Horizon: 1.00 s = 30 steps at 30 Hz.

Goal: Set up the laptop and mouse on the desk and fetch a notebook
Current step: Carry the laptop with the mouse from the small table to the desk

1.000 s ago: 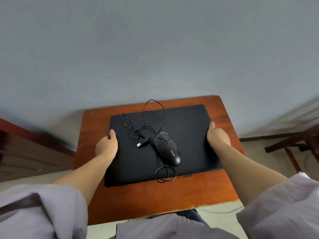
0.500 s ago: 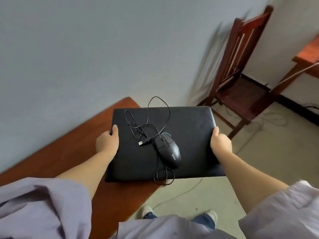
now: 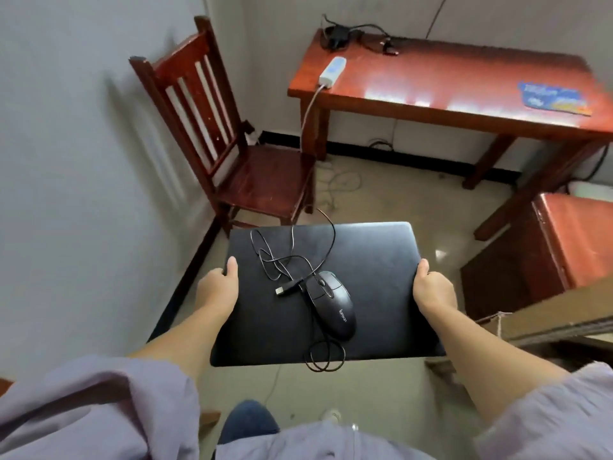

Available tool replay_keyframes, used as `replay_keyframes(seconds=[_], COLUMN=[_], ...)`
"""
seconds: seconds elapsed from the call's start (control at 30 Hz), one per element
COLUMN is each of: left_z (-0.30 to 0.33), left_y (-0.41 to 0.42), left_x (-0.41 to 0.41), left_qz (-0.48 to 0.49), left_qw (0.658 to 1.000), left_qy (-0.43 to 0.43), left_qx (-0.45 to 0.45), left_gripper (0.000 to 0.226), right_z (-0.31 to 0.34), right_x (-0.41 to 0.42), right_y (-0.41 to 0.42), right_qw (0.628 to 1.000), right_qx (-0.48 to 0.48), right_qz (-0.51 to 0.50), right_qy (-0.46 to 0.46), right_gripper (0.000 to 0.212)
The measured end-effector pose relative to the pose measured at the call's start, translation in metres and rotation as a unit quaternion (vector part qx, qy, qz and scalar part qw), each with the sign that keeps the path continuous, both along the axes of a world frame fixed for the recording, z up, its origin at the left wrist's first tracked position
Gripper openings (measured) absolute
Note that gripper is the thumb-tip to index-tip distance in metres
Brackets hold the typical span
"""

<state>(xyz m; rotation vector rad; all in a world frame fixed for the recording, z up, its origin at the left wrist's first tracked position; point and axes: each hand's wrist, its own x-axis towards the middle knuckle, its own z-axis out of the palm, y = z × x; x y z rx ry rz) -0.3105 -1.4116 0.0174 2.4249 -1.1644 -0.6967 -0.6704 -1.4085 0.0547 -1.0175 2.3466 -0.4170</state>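
Note:
I carry a closed black laptop [image 3: 374, 270] flat in the air above the floor. My left hand [image 3: 217, 288] grips its left edge and my right hand [image 3: 431, 290] grips its right edge. A black wired mouse [image 3: 333, 303] rides on the lid, its cable [image 3: 288, 257] looped loosely and its USB plug lying free beside it. A red-brown wooden desk [image 3: 431, 84] stands ahead against the far wall. No notebook is clearly in view.
A wooden chair [image 3: 232, 151] stands at the left wall. On the desk lie a white power strip [image 3: 332, 71], a black adapter with cables [image 3: 338, 34] and a blue mouse pad [image 3: 554, 97]. A low cabinet [image 3: 544, 254] is at right. Cables trail on the floor.
I have lifted the laptop with the mouse off the small table and turned right. The small table is out of view; the chair, the floor and the far desk have come into view.

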Motion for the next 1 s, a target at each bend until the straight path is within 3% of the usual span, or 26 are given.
replay_keyframes(seconds=[0.3, 0.67, 1.0], left_z=[-0.014, 0.011, 0.006], left_y=[-0.168, -0.438, -0.631], left_x=[-0.145, -0.279, -0.398], left_qz=[-0.144, -0.231, -0.229], left_qw=[0.989, 0.972, 0.972], left_qy=[-0.012, -0.003, -0.012], left_qx=[-0.009, -0.036, -0.045], left_gripper=[0.06, 0.06, 0.059], right_z=[-0.014, -0.006, -0.009], right_x=[-0.136, -0.249, -0.373], right_y=[-0.082, -0.286, -0.491], right_qw=[0.993, 0.977, 0.982], right_qx=[0.031, 0.012, 0.012], right_qz=[-0.115, -0.214, -0.186], right_qy=[0.01, -0.007, 0.012], right_gripper=[0.069, 0.07, 0.07])
